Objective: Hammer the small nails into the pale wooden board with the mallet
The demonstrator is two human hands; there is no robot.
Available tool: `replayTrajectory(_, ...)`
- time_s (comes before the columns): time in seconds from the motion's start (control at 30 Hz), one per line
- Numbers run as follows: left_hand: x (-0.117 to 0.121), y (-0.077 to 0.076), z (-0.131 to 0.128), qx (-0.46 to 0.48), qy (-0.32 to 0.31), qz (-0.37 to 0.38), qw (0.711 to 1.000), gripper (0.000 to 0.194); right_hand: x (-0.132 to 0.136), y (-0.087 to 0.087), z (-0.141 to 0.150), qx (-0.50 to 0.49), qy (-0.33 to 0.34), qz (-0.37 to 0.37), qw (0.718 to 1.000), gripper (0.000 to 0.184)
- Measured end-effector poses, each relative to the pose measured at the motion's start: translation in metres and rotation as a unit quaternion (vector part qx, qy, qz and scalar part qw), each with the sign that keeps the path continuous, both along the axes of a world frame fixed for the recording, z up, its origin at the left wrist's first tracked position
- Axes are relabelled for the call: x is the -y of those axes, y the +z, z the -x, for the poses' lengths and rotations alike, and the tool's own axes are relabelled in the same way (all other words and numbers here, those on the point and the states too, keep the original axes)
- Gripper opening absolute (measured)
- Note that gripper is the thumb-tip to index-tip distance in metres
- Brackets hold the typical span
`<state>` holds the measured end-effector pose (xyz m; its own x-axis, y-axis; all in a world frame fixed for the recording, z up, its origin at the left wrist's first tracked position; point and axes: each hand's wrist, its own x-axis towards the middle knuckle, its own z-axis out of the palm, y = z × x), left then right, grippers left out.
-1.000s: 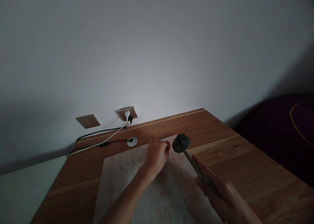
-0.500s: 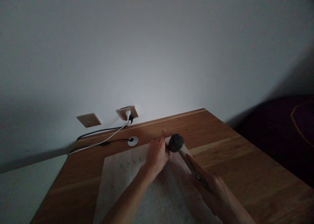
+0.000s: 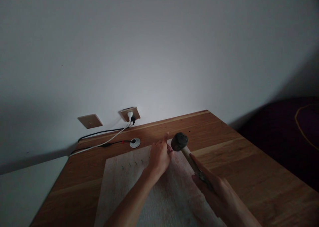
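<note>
My right hand [image 3: 210,187] is wrapped round the wooden handle of a mallet [image 3: 179,141], whose dark, blunt head hangs just right of my other hand. Over the far part of a pale whitish board [image 3: 119,187], my left hand [image 3: 159,155] is closed with its fingers curled. Whatever those fingers pinch is hidden behind them and the mallet head. Several small dark marks or bits [image 3: 132,164] show in a row on the board, left of my left hand.
The board lies on a wooden tabletop [image 3: 239,174] against a wall. Behind it are a socket with plugs [image 3: 131,114], white and black cables [image 3: 107,142] and a round cable grommet [image 3: 135,143]. A dark purple shape [image 3: 279,127] stands at the right.
The mallet head has risen slightly and tilted, uncovering a little more of my left fingertips. My left hand stays in nearly the same place.
</note>
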<state>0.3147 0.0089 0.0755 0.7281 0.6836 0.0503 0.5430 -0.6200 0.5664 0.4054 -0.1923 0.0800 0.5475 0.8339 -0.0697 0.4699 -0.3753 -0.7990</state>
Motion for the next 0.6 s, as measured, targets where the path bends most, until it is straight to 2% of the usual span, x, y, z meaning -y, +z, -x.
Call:
replayTrajectory(0.17, -0.002, -0.002, 0.0, -0.005, 0.011, 0.008, 1.0, 0.09, -0.002, -0.005, 0.002, 0.003, 0.005, -0.039, 0.999, 0.066)
replayTrajectory(0.3, -0.003, -0.005, 0.0, 0.007, 0.007, 0.013, 1.0, 0.095, -0.001, -0.006, 0.002, -0.028, 0.006, -0.025, 0.999, 0.069)
replayTrajectory(0.47, -0.003, -0.01, 0.001, 0.011, 0.012, 0.0, 1.0, 0.101, 0.001, -0.01, 0.003, 0.006, -0.001, -0.038, 0.999, 0.065)
replayTrajectory(0.6, -0.003, -0.01, 0.001, 0.011, 0.014, 0.012, 1.0, 0.105, 0.002, -0.011, 0.004, -0.013, 0.012, -0.026, 1.0, 0.067)
